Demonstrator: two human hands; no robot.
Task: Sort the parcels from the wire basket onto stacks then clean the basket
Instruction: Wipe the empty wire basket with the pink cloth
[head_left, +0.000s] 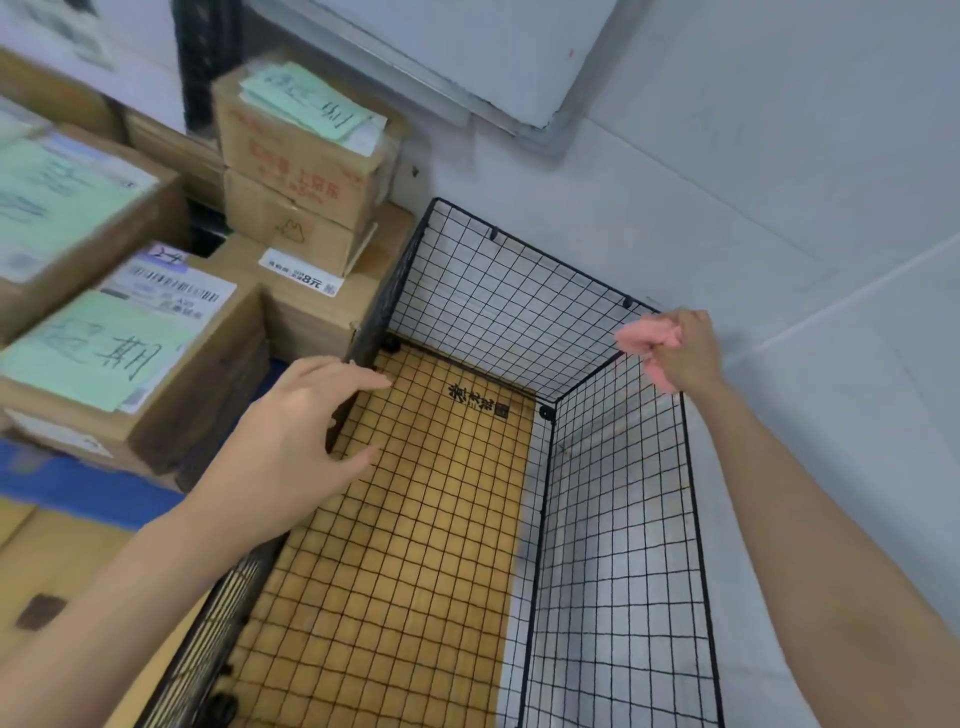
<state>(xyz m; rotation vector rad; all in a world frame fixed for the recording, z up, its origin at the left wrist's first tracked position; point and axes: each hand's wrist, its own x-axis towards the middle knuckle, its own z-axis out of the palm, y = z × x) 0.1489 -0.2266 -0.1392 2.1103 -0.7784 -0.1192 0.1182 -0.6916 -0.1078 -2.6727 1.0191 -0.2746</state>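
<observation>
A black wire basket (498, 291) stands in the corner against the white wall, with no parcels inside. A brown cardboard sheet (415, 519) with black printed characters shows through its mesh bottom. My left hand (291, 447) rests on the basket's left rim with fingers spread and relaxed. My right hand (685, 351) is at the far right top corner of the basket and grips a pink cloth (647, 338), which it presses against the rim. Cardboard parcels (130, 364) with green handwritten notes are stacked to the left.
More cardboard boxes (296, 171) are piled at the back left, beside the basket. A blue box edge (78, 488) and flat cardboard (52, 571) lie at the lower left. A white board (467, 57) hangs on the wall above the basket.
</observation>
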